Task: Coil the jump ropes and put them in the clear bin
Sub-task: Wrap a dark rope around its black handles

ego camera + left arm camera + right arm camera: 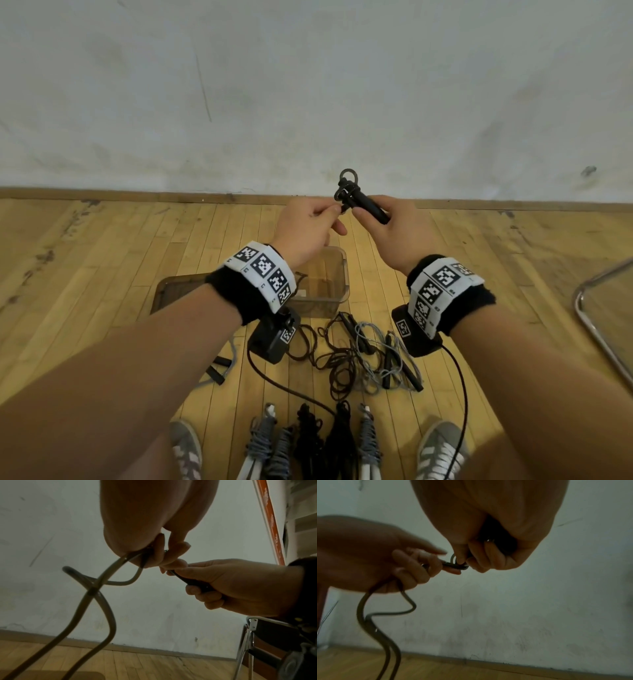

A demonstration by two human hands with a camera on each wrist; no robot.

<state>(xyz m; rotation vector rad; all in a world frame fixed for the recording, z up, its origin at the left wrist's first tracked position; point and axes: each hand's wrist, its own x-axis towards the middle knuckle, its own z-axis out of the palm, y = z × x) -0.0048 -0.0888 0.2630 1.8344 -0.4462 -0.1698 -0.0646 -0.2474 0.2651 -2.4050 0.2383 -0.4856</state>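
Above the clear bin (337, 274), right hand (390, 233) gripping jump rope handles (368, 207), left hand (308, 228) pinching the cord (102, 580).

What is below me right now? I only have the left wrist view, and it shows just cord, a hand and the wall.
Observer: A clear bin stands open just ahead of you.
Operator: Any ropes left to coil?
Observer: Yes, a loose tangle of ropes lies on the near side of the bin.
Operator: And finished ones?
Observer: Several wound bundles lie between your shoes, outside the bin.
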